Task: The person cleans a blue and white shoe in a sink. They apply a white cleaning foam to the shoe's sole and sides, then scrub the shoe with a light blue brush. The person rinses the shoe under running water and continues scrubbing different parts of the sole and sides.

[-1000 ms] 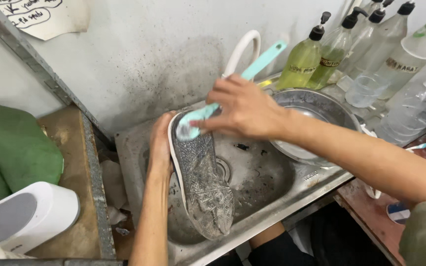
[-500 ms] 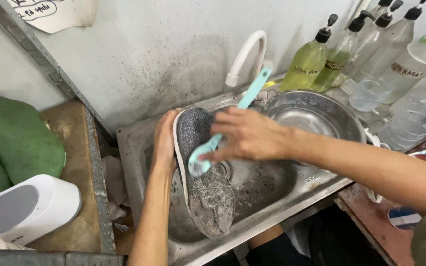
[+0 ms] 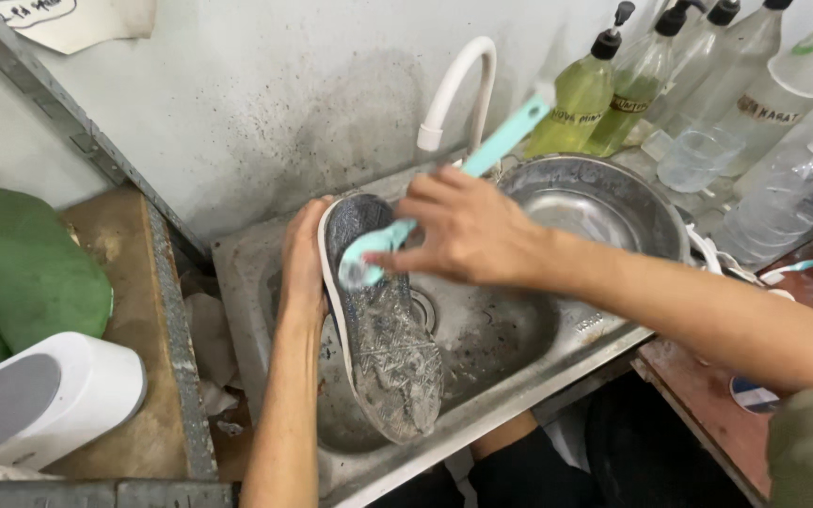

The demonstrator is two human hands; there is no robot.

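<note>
A shoe [image 3: 383, 329] is held sole-up over a dirty steel sink [image 3: 491, 339]; its grey patterned sole is wet and has a white edge. My left hand [image 3: 301, 263] grips the shoe's far end from the left side. My right hand [image 3: 468, 230] holds a light-teal long-handled brush [image 3: 491, 150], whose head presses on the sole's upper end near the left hand.
A white curved tap [image 3: 454, 89] rises behind the sink. A large steel bowl [image 3: 613, 202] sits to the right, with pump bottles [image 3: 581, 99] of yellow-green liquid, clear bottles and a plastic cup [image 3: 693, 160]. A wooden ledge, green object [image 3: 21, 263] and white device [image 3: 44, 400] lie left.
The brush head has gone down the sole and come back up toward its far end. The left hand keeps its hold on the shoe.
</note>
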